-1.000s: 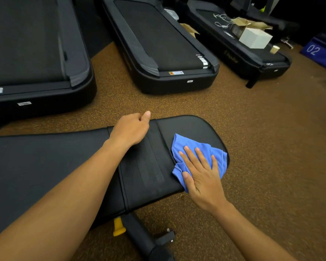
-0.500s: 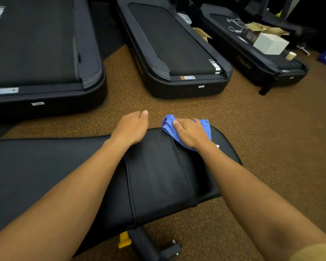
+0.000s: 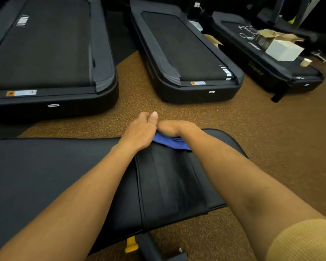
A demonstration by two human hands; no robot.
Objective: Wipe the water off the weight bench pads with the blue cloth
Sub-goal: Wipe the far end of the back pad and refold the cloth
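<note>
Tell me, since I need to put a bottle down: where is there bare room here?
The long pad left of the left hand lies bare, as does the floor right of the bench. The far edge is crowded: both hands meet over the blue cloth.

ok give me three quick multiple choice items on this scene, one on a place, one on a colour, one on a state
1. Where is the cloth?
A. at the bench pad's far edge, under the right hand
B. on the floor
C. on a treadmill

2. What colour is the cloth?
A. yellow
B. blue
C. white

3. How does the left hand stand?
A. raised in the air
B. holding the white box
C. resting on the pad's far edge, beside the right hand

Answers: 1 A, blue fabric shows beneath the right hand at the far edge. 2 B, it is plainly blue against the black pad. 3 C, the left hand lies on the far edge, thumb against the right hand.
</note>
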